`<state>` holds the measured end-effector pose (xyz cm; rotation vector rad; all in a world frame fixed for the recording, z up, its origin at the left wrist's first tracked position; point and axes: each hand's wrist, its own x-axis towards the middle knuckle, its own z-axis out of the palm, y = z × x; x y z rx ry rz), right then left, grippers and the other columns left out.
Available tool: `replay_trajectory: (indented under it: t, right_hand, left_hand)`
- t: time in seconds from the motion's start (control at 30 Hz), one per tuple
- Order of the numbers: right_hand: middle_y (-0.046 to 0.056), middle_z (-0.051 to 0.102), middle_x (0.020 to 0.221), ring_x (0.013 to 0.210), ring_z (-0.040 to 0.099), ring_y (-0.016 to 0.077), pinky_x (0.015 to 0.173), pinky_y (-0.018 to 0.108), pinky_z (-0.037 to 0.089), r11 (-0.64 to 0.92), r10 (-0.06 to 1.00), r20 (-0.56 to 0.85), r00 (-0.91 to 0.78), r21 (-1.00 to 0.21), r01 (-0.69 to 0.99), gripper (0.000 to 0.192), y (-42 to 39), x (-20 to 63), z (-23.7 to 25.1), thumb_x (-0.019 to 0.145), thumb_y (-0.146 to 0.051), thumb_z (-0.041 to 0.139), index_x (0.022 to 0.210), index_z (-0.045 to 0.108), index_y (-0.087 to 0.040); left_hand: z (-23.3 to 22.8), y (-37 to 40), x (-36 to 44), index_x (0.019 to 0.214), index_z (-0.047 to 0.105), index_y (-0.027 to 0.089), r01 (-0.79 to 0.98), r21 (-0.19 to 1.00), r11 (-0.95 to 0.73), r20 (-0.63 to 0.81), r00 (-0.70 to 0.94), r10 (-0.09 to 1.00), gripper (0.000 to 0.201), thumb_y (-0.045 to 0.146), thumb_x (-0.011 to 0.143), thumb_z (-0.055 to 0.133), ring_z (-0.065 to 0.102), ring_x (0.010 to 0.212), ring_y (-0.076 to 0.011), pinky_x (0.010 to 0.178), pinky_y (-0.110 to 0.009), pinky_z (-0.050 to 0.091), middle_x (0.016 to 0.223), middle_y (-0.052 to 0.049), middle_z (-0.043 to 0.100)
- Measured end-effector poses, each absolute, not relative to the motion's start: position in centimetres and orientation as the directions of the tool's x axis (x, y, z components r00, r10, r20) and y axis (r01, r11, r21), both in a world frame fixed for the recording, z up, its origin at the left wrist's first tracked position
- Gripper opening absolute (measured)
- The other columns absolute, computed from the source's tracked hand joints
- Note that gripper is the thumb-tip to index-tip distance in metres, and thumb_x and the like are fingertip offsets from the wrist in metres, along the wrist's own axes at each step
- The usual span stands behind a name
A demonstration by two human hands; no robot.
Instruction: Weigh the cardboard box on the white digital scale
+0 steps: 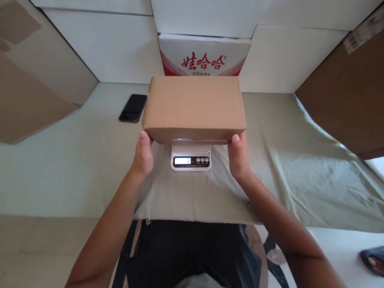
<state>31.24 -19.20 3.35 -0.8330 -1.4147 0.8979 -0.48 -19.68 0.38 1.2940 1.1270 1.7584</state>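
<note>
One brown cardboard box [194,106], closed, is held at its two near corners above one small white scale [191,157]; whether the box rests on the platform or is just clear of it cannot be told, as the platform is hidden beneath it. The left hand [143,154] is closed on the near left corner, thumb up against the front face. The right hand [239,156] is closed on the near right corner in like manner. One lit display is seen on the scale, with three round buttons beside it. The scale stands on one pale green cloth [285,176] spread over the worktop. One black phone [133,108] lies flat, just left of the box. One white carton with red lettering [205,56] stands behind the box. Two large brown cartons are noted, one at each side [27,88] [348,96].
</note>
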Motion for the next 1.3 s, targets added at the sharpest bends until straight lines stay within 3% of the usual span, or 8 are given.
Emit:
replay_trajectory:
  t: [0.13, 0.27, 0.4, 0.83, 0.93, 1.07, 1.3]
  right_hand:
    - [0.005, 0.069, 0.197, 0.197, 0.051, 0.0425, 0.168, 0.074, 0.039, 0.411, 0.911, 0.411, -0.041, -0.912, -0.004, 0.082, -19.6, 31.3, 2.7, 0.12, -0.093, 0.058, 0.188, 0.062, -0.046]
    - [0.005, 0.073, 0.193, 0.197, 0.051, 0.0426, 0.168, 0.074, 0.038, 0.394, 0.918, 0.394, -0.041, -0.919, 0.005, 0.083, -19.9, 31.5, 2.9, 0.12, -0.093, 0.059, 0.188, 0.061, -0.047]
    - [0.006, 0.068, 0.199, 0.198, 0.05, 0.0433, 0.168, 0.074, 0.039, 0.4, 0.915, 0.4, -0.056, -0.916, 0.006, 0.081, -20.2, 31.4, 3.1, 0.12, -0.091, 0.059, 0.185, 0.065, -0.043]
    - [0.006, 0.067, 0.2, 0.197, 0.051, 0.042, 0.168, 0.073, 0.039, 0.357, 0.933, 0.358, -0.038, -0.934, -0.014, 0.08, -20.3, 31.3, 2.7, 0.12, -0.09, 0.061, 0.186, 0.065, -0.044]
    - [0.008, 0.071, 0.196, 0.194, 0.056, 0.0431, 0.165, 0.072, 0.044, 0.355, 0.933, 0.356, -0.048, -0.934, -0.031, 0.081, -20.4, 31.2, 2.8, 0.121, -0.09, 0.06, 0.187, 0.064, -0.043]
    - [0.007, 0.072, 0.194, 0.196, 0.053, 0.0422, 0.166, 0.07, 0.043, 0.367, 0.928, 0.368, -0.057, -0.93, -0.028, 0.089, -20.3, 31.1, 2.9, 0.118, -0.098, 0.058, 0.189, 0.061, -0.044]
    - [0.006, 0.071, 0.196, 0.199, 0.047, 0.0422, 0.168, 0.069, 0.042, 0.333, 0.941, 0.333, -0.052, -0.943, -0.007, 0.095, -20.2, 31.1, 3.1, 0.113, -0.104, 0.06, 0.187, 0.063, -0.044]
  left_hand:
    - [0.1, -20.1, -0.1, 0.128, 0.1, 0.034, -0.046, 0.92, -0.389, 0.36, -0.287, 0.887, 0.086, 0.109, 0.116, 0.06, 0.071, 0.177, -0.0416, 0.144, -0.054, 0.062, 0.144, -0.013, 0.096]
    - [-0.3, -20.7, 0.1, 0.128, 0.1, 0.031, -0.073, 0.928, -0.365, 0.33, -0.292, 0.898, 0.085, 0.106, 0.119, 0.061, 0.071, 0.177, -0.0411, 0.143, -0.05, 0.063, 0.15, -0.014, 0.095]
    - [-0.8, -20.7, 0.2, 0.127, 0.099, 0.028, -0.116, 0.918, -0.379, 0.331, -0.301, 0.894, 0.079, 0.101, 0.118, 0.07, 0.074, 0.174, -0.0409, 0.145, -0.052, 0.062, 0.145, -0.015, 0.096]
    - [0.5, -21.1, 0.8, 0.147, 0.096, 0.029, -0.081, 0.963, -0.256, 0.226, -0.274, 0.935, 0.102, 0.117, 0.109, 0.061, 0.064, 0.184, -0.046, 0.146, -0.055, 0.064, 0.156, -0.015, 0.093]
    - [0.4, -21.0, 0.8, 0.15, 0.095, 0.03, -0.07, 0.963, -0.258, 0.232, -0.266, 0.936, 0.101, 0.116, 0.11, 0.059, 0.062, 0.185, -0.0459, 0.145, -0.057, 0.065, 0.16, -0.016, 0.091]
    - [0.1, -20.8, 0.6, 0.148, 0.097, 0.033, -0.092, 0.957, -0.274, 0.243, -0.255, 0.936, 0.099, 0.115, 0.11, 0.058, 0.064, 0.184, -0.0468, 0.144, -0.06, 0.065, 0.157, -0.017, 0.092]
    - [-0.3, -20.8, 0.4, 0.146, 0.099, 0.034, -0.024, 0.955, -0.296, 0.28, -0.258, 0.925, 0.098, 0.114, 0.113, 0.054, 0.068, 0.18, -0.0431, 0.144, -0.054, 0.065, 0.152, -0.016, 0.094]
